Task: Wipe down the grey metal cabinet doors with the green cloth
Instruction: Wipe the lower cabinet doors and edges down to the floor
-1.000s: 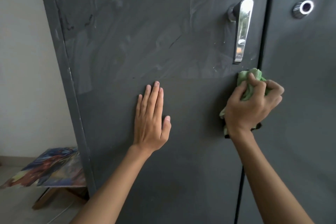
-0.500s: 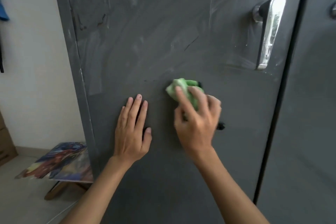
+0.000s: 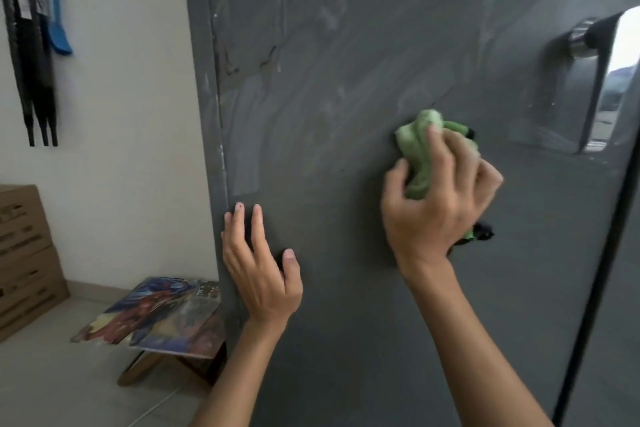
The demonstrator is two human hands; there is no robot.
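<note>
At the left-hand cabinet door (image 3: 346, 62), mid height: right hand (image 3: 440, 204) grips the green cloth (image 3: 417, 152), which is bunched into a wad. Fingers and thumb are curled over it and hold it against the grey metal. The cloth shows above the fingertips and between thumb and forefinger. A dark scrap sticks out below the hand on its right side; cannot tell whether it belongs to the cloth.

Left hand (image 3: 259, 274): holds nothing. Fingers are straight and a little spread, thumb out to the side, and the hand is laid on the same door just inside its left edge. It sits lower than the right hand and well apart from the cloth.

Door surface: pale streaks and smears over the upper part, and chipped marks along the left edge. The area beneath the hands looks more even.

Chrome lever handle (image 3: 602, 80): up and to the right of the cloth, not touching it. A dark seam separates this door from the right-hand door (image 3: 623, 340).

Beside the cabinet, left: a low wooden stool with a colourful printed top (image 3: 156, 315) on the floor, stacked cardboard boxes (image 3: 24, 253) against the wall, and dark straps (image 3: 31, 45) hanging above them.
</note>
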